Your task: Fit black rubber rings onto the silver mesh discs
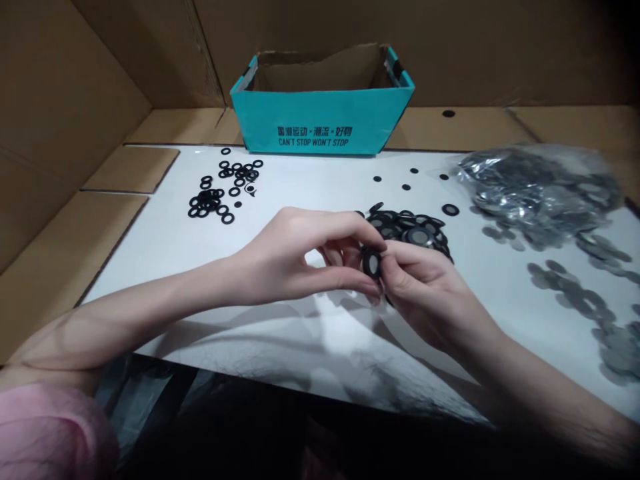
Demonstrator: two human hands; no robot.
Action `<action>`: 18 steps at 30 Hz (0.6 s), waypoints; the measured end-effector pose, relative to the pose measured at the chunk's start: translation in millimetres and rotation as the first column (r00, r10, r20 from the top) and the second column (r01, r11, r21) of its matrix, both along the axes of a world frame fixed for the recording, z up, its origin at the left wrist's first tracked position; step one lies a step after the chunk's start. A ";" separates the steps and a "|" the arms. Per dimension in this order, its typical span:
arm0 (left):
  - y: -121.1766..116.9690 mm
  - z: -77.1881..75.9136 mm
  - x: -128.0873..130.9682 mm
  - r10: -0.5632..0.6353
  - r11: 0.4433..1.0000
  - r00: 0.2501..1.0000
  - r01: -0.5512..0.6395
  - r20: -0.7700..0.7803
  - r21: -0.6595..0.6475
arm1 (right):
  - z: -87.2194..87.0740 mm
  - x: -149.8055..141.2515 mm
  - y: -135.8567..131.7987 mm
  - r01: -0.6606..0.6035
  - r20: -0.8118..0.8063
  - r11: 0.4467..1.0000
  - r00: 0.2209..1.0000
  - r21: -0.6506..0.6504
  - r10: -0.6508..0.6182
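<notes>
Between my two hands is a small black ring with a grey disc in its middle (371, 264), tilted on edge above the white tabletop. My left hand (320, 257) pinches it at top and bottom between fingers and thumb. From the other side, the thumb and fingertips of my right hand (420, 283) close on its right edge. Just behind the hands lies a pile of black rings with grey centres (415, 230), partly hidden by my fingers. Farther left on the table, several open black rings (207, 200) are scattered in a loose heap.
A turquoise box (320, 120) stands at the back against cardboard walls. At the right are a clear plastic bag of grey discs (540, 193) and loose grey discs (575, 293). Small black dots (406, 187) lie behind the pile. Cardboard strips (115, 220) edge the table's left side.
</notes>
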State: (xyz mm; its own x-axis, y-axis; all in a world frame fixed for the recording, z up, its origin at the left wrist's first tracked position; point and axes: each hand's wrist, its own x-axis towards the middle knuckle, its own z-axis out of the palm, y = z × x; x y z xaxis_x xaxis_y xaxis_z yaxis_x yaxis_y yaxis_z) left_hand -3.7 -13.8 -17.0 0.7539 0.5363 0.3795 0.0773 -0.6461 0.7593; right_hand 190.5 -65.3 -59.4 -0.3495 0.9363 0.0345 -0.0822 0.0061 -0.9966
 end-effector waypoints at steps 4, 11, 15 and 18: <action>-3.9 -0.4 0.5 -0.001 0.999 1.000 -0.001 0.031 0.050 | -0.3 -4.5 -1.4 -0.030 -0.079 0.997 0.997 -0.071 0.024; -5.8 -2.2 -1.3 0.039 0.994 0.999 -0.038 -0.008 0.098 | -1.4 -8.1 -3.3 -0.002 -0.074 0.996 0.997 -0.086 -0.005; -5.0 -2.7 -1.8 0.044 0.994 0.999 -0.044 -0.001 0.103 | -1.3 -8.3 -3.0 0.003 -0.107 0.993 0.994 -0.119 -0.016; -6.4 -3.3 -1.8 0.073 0.983 0.997 -0.069 -0.022 0.170 | -1.3 -6.9 -2.2 -0.011 -0.084 0.992 0.996 -0.122 0.000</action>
